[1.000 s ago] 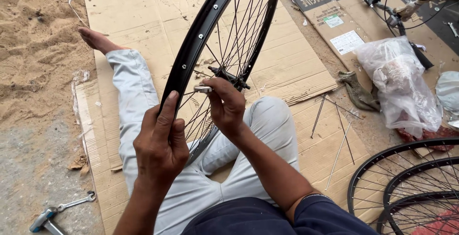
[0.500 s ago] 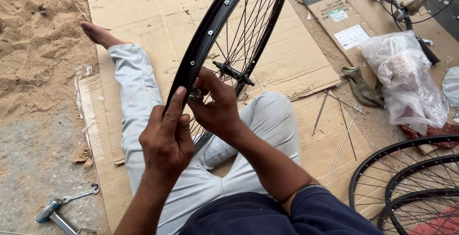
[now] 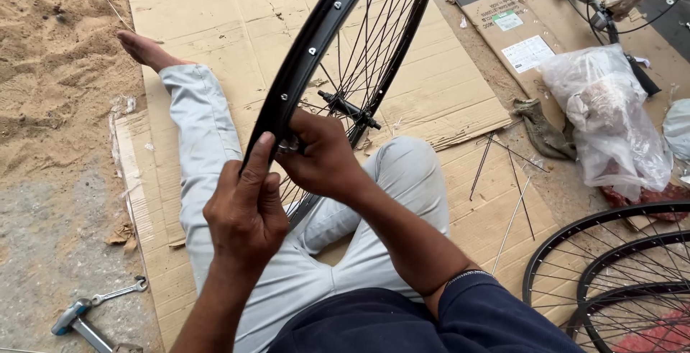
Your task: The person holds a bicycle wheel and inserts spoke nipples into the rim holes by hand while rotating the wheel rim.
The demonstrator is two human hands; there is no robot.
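Across the middle of the frame, flattened cardboard sheets cover sandy ground, and the person sits on them with pale trouser legs stretched toward the upper left. Rising from the lap to the top centre stands the black bicycle wheel, tilted, its rim edge-on to the camera so the row of spoke holes shows, the hub just right of the rim at mid-frame. At lower right lie more black spoked rims, stacked and overlapping; above them, at right, a clear plastic bag beside a grey rag, with loose spokes scattered on the cardboard between. At lower left, off the cardboard, sit a hammer and a small spanner.

The left hand steadies the rim from the near side, fingers closed with one fingertip laid up against the rim's outer face. The right hand reaches through beside the spokes, curled, pinching something small and silvery at the rim's inner side; whether it is a nipple or a tool I cannot tell.

To do this well, I judge the left hand should hold the rim firmly so it does not swing on the lap, while the right hand turns in small amounts, keeping the small part square to its hole and the neighbouring spokes unbent
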